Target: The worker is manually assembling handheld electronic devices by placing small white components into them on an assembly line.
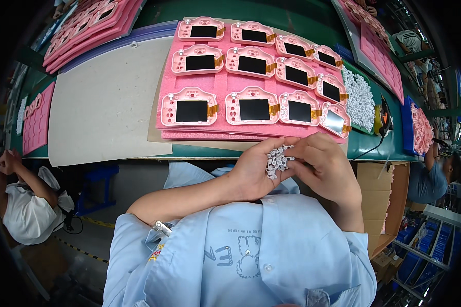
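My left hand (250, 176) is cupped, palm up, around a heap of small white translucent plastic pieces (277, 162) in front of my chest. Over the heap, my right hand (327, 162) has its thumb and fingers drawn together at the pieces; whether one is pinched between them is hidden. Just beyond both hands lies a pink foam tray (195, 82) carrying rows of pink handheld-console shells (252, 105). Each shell holds a dark screen (192, 111) with an orange flex ribbon (274, 109) at its right side.
Right of the foam, a green tray (370, 82) holds many white pieces (359, 100). A corded yellow-and-black tool (383, 120) stands beside it, then a blue bin (409, 125) of pink parts. Grey board (107, 102) covers the left bench. Other people (33, 204) sit at both sides.
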The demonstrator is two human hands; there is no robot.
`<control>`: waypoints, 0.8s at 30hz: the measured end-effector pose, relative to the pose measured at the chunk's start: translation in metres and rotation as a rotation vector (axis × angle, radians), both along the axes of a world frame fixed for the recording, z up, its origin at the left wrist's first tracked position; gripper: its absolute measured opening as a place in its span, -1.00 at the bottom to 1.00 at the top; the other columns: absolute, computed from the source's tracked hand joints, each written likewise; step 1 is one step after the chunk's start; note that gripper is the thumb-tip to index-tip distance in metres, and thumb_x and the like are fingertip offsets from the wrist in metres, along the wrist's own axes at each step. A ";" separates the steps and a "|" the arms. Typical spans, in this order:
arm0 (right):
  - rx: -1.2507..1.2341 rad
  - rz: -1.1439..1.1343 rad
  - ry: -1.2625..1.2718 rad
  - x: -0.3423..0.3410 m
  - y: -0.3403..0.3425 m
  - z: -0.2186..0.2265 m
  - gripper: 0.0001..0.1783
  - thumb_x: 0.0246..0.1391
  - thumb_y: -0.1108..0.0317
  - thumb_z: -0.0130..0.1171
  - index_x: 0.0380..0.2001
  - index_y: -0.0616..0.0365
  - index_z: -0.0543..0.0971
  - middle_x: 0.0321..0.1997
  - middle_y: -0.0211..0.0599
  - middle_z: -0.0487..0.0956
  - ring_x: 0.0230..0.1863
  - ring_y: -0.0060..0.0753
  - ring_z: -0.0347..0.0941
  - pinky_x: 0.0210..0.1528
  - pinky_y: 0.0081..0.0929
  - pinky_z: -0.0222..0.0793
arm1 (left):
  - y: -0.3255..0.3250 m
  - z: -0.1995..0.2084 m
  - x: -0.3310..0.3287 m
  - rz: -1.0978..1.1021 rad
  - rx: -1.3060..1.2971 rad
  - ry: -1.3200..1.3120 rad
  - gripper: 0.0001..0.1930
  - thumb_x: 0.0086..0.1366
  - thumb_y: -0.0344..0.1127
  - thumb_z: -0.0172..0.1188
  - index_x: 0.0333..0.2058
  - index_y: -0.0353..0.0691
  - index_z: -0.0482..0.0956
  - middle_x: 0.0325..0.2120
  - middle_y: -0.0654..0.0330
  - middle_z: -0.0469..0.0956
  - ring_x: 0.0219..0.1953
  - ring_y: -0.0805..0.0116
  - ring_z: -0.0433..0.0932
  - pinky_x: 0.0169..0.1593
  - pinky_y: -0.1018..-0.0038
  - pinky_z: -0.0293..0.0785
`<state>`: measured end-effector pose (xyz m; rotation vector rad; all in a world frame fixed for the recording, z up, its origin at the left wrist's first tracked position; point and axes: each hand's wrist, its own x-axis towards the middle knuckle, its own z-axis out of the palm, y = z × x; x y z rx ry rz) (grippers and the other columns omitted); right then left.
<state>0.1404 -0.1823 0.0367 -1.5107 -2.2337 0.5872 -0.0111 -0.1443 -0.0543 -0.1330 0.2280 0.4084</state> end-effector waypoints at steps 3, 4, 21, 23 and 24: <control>0.002 -0.008 -0.047 0.011 0.005 0.001 -0.76 -0.17 0.49 0.24 -0.32 0.15 0.60 -0.36 -0.37 0.50 -0.33 -0.34 0.38 -0.24 -0.47 0.31 | 0.001 0.005 0.000 -0.020 0.008 0.064 -0.74 0.36 -0.27 -0.10 -0.13 -0.28 0.49 -0.32 0.21 0.55 -0.29 0.47 0.52 -0.21 0.54 0.49; 0.003 -0.010 -0.069 0.014 0.007 0.002 -0.75 -0.17 0.51 0.23 -0.30 0.15 0.60 -0.37 -0.37 0.49 -0.33 -0.34 0.38 -0.25 -0.47 0.31 | 0.001 0.008 0.000 -0.028 0.013 0.097 -0.73 0.36 -0.27 -0.10 -0.13 -0.28 0.49 -0.31 0.20 0.55 -0.28 0.45 0.53 -0.17 0.52 0.50; 0.016 -0.142 -0.240 -0.002 -0.004 -0.001 -0.68 -0.15 0.41 0.28 -0.22 0.11 0.59 -0.40 -0.36 0.47 -0.35 -0.33 0.36 -0.27 -0.47 0.31 | 0.002 -0.007 0.002 -0.031 0.077 -0.051 -0.72 0.37 -0.25 -0.11 -0.11 -0.27 0.49 -0.24 0.20 0.57 -0.24 0.44 0.54 -0.13 0.52 0.50; 0.073 -0.123 -0.268 -0.001 -0.004 -0.002 -0.68 -0.17 0.43 0.29 -0.23 0.12 0.59 -0.40 -0.36 0.47 -0.34 -0.33 0.37 -0.27 -0.46 0.32 | 0.002 -0.001 0.004 -0.025 0.044 -0.003 -0.72 0.37 -0.26 -0.11 -0.10 -0.28 0.48 -0.23 0.18 0.56 -0.23 0.43 0.54 -0.13 0.52 0.49; 0.102 -0.114 -0.281 0.000 -0.005 -0.002 -0.68 -0.18 0.43 0.30 -0.24 0.12 0.59 -0.40 -0.36 0.47 -0.34 -0.32 0.37 -0.27 -0.46 0.32 | 0.002 0.001 0.005 -0.023 0.027 0.020 -0.72 0.37 -0.26 -0.11 -0.10 -0.28 0.48 -0.23 0.18 0.56 -0.22 0.42 0.54 -0.12 0.52 0.49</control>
